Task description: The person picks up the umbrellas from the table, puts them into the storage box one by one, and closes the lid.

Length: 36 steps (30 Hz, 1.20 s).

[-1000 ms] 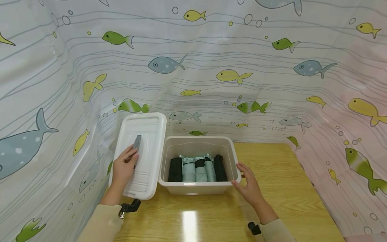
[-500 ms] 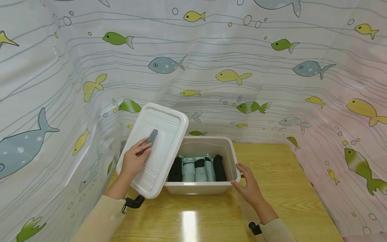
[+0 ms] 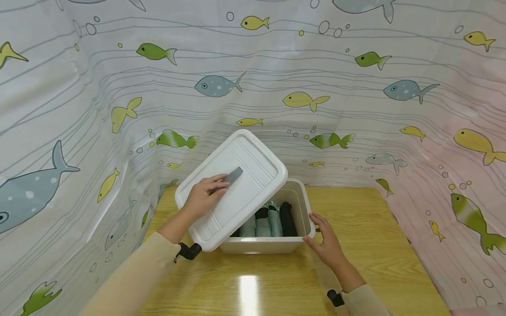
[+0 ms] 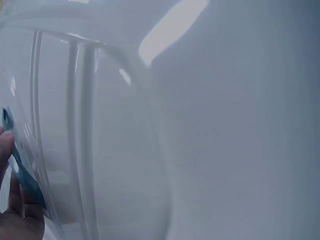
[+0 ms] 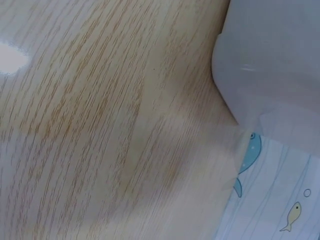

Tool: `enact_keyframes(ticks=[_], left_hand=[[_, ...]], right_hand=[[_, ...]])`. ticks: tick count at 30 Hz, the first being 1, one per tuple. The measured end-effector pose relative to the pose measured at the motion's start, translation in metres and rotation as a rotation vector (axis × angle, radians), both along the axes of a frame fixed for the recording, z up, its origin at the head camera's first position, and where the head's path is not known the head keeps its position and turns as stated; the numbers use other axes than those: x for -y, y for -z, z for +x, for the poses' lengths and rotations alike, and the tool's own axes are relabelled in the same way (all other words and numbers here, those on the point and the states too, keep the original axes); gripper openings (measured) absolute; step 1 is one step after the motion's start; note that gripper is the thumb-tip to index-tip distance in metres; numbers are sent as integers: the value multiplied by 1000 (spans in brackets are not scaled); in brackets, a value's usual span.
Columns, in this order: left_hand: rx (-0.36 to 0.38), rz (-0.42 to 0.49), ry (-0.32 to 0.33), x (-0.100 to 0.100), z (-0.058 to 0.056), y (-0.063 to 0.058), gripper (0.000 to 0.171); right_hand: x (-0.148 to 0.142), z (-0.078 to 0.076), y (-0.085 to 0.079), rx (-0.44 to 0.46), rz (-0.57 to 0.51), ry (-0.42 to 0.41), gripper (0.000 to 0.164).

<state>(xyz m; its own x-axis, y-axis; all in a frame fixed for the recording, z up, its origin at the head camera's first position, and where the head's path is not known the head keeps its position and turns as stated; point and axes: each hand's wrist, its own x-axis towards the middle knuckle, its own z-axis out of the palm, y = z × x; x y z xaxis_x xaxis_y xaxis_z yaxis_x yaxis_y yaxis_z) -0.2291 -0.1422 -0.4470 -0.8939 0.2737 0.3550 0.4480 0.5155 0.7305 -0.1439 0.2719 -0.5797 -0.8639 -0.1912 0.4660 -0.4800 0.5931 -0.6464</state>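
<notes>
My left hand (image 3: 203,198) holds a white plastic lid (image 3: 253,186) by its grey handle (image 3: 233,175). The lid is raised and tilted, covering the left part of a whitish storage box (image 3: 261,240) from sight. In the left wrist view, the fingers (image 4: 6,142) pinch the blue-grey handle (image 4: 25,180). My right hand (image 3: 329,245) grips the box's front right corner, thumb at the front and fingers along the side rim. Inside the box stand pale green rolled bundles (image 3: 274,221) and a black one (image 3: 288,219), resembling folded umbrellas. The right wrist view leaves that hand out.
A wooden table (image 3: 356,219) carries the box. Behind and at both sides hangs a white sheet (image 3: 276,74) printed with fish, close to the box's back. Black wrist cameras (image 3: 189,251) sit on both wrists.
My left hand has moved the lid rightward, from beside the box to over its left part, turning it clockwise. Several bundles are now hidden. The right hand has stayed at the corner.
</notes>
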Motion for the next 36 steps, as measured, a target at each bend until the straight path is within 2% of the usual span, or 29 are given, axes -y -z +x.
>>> enact_keyframes(ticks=[6,12,16,22,28,36], left_hand=[[-1,-106,89,-19,-11,-4,23],[53,-241,212,-31,-26,-3,21],[90,-295,280,-40,-31,-1,22],[124,-344,329,-56,-34,3,21],[130,-427,374,-70,-32,2,21],[134,-520,404,-83,-32,2,21]], right_hand=[[-1,1,0,6,10,0,73],[1,4,-3,8,-7,4,76],[3,5,-4,8,-4,9,78],[4,6,-4,2,-6,23,79],[5,8,0,-25,-23,42,80],[5,8,2,-33,-16,46,86]])
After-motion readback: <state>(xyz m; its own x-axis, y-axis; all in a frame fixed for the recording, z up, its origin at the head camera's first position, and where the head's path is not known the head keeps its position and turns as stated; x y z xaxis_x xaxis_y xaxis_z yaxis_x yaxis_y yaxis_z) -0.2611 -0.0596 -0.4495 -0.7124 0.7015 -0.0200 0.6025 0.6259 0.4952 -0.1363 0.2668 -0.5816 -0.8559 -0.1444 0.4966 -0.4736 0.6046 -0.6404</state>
